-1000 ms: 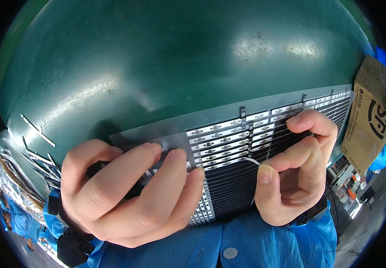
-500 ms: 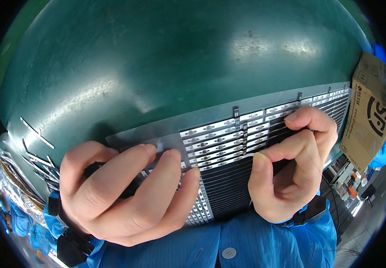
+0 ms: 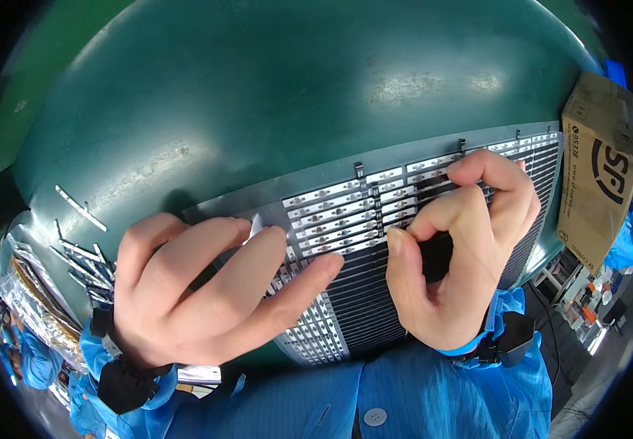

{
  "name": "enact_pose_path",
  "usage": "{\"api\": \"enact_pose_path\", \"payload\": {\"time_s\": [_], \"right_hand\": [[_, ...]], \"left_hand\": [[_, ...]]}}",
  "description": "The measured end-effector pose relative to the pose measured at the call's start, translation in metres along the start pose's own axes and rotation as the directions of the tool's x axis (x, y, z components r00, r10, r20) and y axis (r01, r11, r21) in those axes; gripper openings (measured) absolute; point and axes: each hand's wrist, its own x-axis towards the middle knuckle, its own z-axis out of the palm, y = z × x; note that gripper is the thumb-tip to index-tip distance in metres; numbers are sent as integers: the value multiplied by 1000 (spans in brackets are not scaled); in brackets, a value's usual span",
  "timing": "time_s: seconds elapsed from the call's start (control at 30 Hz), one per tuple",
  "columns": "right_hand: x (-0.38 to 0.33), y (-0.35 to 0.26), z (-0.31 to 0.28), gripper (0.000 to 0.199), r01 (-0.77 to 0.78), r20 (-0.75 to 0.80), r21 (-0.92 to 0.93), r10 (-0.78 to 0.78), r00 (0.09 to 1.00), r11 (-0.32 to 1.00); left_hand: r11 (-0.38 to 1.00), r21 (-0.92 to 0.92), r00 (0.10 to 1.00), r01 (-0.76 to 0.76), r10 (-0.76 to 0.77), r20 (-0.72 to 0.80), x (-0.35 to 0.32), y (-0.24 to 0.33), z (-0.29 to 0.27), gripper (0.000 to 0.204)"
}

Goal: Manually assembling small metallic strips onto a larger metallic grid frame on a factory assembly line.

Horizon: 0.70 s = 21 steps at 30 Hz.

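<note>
A thin panel sheet [image 3: 375, 293] with rows of white strips with dark components, black strips and a clear film margin lies on the green table before me. My left hand [image 3: 214, 293] rests over its left end, fingers spread and slightly bent, thumb reaching across the rows. A small whitish sliver [image 3: 256, 225] shows between two of its fingertips; its kind is unclear. On the panel's middle, my right hand [image 3: 463, 249] pinches with thumb and forefinger at the right end of a thin white strip [image 3: 342, 243]. The pinch partly covers that end.
Several loose narrow strips [image 3: 82, 260] lie in a pile left of my left hand, on the green table [image 3: 258, 110]. Beyond them sits a clear plastic bag [image 3: 38, 307]. A cardboard box [image 3: 598, 175] stands at the right edge. People in blue clothing [image 3: 38, 358] are at lower left.
The panel and both hands appear shifted slightly left and up in view. My left thumb has stretched out further right over the rows. My right hand still pinches.
</note>
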Motion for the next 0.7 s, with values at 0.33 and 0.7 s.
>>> {"api": "enact_pose_path", "payload": {"time_s": [0.33, 0.7], "right_hand": [[-2, 12, 0, 25, 44, -53, 62, -41, 998, 997], [-2, 14, 6, 32, 71, -129, 199, -46, 991, 977]], "left_hand": [[999, -35, 999, 6, -7, -32, -2, 2, -3, 31], [1000, -5, 998, 13, -14, -59, -4, 3, -11, 34]]}}
